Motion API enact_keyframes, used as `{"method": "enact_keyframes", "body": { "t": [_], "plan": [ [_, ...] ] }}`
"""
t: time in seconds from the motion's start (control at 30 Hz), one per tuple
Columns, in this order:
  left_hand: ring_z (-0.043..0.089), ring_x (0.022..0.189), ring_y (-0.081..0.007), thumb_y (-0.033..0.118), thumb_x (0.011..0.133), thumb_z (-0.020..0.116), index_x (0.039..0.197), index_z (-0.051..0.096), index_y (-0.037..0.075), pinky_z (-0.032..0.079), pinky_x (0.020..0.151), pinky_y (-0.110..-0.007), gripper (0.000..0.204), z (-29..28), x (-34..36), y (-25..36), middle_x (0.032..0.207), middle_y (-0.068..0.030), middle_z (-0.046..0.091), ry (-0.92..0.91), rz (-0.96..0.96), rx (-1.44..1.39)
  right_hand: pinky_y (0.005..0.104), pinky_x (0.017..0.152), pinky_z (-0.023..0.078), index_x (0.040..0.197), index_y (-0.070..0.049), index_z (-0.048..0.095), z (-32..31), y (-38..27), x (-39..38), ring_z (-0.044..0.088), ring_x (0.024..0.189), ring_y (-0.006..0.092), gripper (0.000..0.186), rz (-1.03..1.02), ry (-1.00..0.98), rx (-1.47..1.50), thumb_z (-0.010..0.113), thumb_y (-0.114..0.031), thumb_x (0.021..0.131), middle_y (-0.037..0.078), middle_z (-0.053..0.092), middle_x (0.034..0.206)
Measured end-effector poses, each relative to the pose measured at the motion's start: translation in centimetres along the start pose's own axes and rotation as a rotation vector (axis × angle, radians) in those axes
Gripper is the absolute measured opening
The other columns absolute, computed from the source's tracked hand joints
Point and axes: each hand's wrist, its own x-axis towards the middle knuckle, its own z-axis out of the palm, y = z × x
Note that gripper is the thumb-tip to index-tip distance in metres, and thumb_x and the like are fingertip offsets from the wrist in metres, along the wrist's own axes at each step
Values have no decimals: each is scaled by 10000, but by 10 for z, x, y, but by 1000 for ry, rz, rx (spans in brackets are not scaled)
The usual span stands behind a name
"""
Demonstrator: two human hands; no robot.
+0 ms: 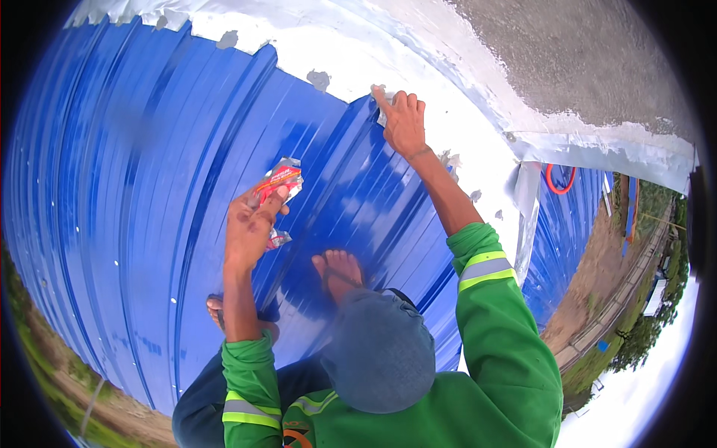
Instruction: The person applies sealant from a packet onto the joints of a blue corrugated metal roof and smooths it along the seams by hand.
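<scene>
1. Head view, left hand (250, 228): clenched on a small crinkled foil sachet (280, 179), red and silver, thumb and fingers pinching its lower part. The top of the sachet sticks up past the thumb, and a second bit of foil pokes out below the palm. It is held raised off the roof, close to the body, likely to keep the open end up and within reach.
2. Right hand (403, 119): arm stretched well forward of the left-hand grip, fingers extended and pressed flat onto the white coated strip (418, 67) right at its edge with the blue sheet. Not clenched, and I cannot tell if anything small sits under the fingertips. A pale scrap shows just beside the hand.
3. Blue corrugated roof sheet (134, 187): glossy painted metal, parallel ribs, reflects sky. It lies under both hands and the bare feet (340, 272), which brace on the ribs below the sachet.
4. White strip: matte, thick-looking coating with ragged edge and grey patches where it has flaked or missed. It butts against a rough grey concrete wall (582, 52) beyond the right hand.
5. Sleeves (493, 299): green fabric with reflective bands.
</scene>
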Motion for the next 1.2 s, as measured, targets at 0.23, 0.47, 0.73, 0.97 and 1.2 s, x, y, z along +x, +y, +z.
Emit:
{"method": "enact_keyframes", "body": {
  "t": [0.23, 0.47, 0.73, 0.97, 1.2],
  "plan": [
    [433, 576, -20, 303, 960, 679, 1156, 731, 45, 340, 516, -228, 328, 1, 0, -3, 734, 14, 634, -3, 9, -9, 408, 828, 371, 1361, -157, 592, 7, -21, 7, 470, 923, 262, 526, -78, -25, -106, 583, -75, 842, 83, 504, 952],
    [384, 551, -11, 295, 962, 674, 1171, 734, 61, 303, 494, -224, 319, 2, -2, -2, 734, 14, 617, 12, 18, -5, 399, 825, 370, 1325, -135, 617, -9, -29, 1, 472, 913, 262, 473, -131, -89, 5, 566, -79, 858, 80, 497, 920],
    [372, 542, -7, 318, 955, 679, 1164, 736, 61, 292, 482, -224, 337, 0, -4, -5, 725, 19, 609, -5, 23, -20, 398, 832, 368, 1292, -95, 617, 1, -27, 8, 474, 939, 259, 432, -49, 5, -113, 573, -102, 861, 94, 527, 982],
    [379, 544, -5, 306, 956, 683, 1151, 736, 51, 299, 482, -226, 325, 0, -4, 1, 723, 26, 609, 9, 29, -5, 395, 830, 365, 1292, -106, 620, -3, -40, 3, 475, 946, 264, 437, -48, -53, -112, 580, -97, 856, 92, 514, 963],
    [390, 547, -8, 308, 957, 683, 1164, 731, 48, 307, 484, -227, 336, 1, -5, -2, 725, 23, 615, -5, 40, -33, 401, 809, 352, 1434, -170, 534, -17, -29, -24, 446, 888, 270, 620, -6, -68, 18, 560, -29, 831, 97, 480, 928]
  ]
}}
